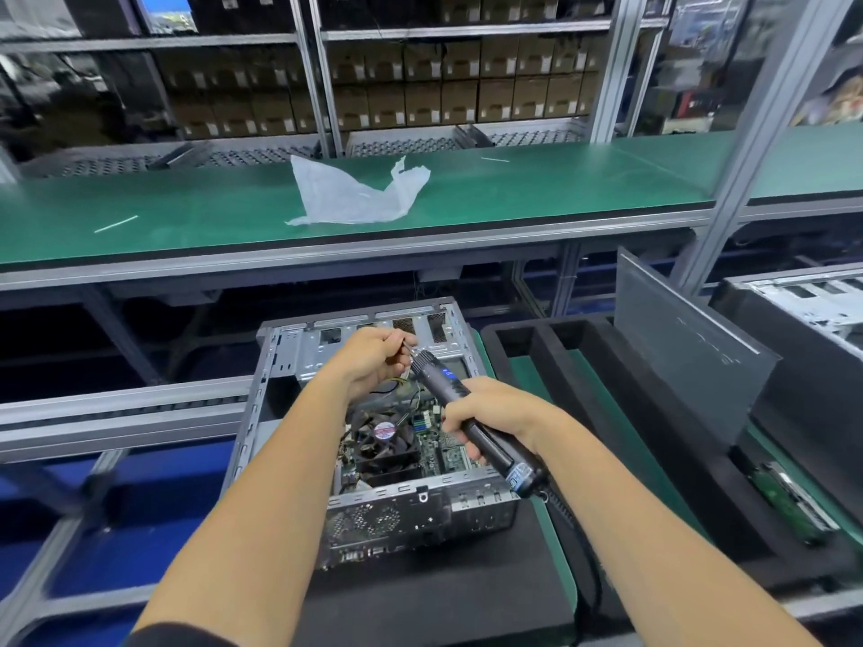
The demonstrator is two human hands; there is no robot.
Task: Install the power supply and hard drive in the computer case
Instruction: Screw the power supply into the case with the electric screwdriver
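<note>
Green tabletop behind, the right hand grips the electric screwdriver above the open computer case at lower centre while left-hand fingers pinch its tip, seemingly to seat a screw.

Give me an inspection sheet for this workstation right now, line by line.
Surface: black foam pad under the case.
Job's things: open computer case with fan and board showing; electric screwdriver above it; hard drive lying at right.
Clutter: white plastic bag on the green shelf.
Hands: left hand pinches the driver's tip; right hand grips its body.
Cables: coloured wires inside the case.
Surroundings: racks of cardboard boxes behind.
</note>
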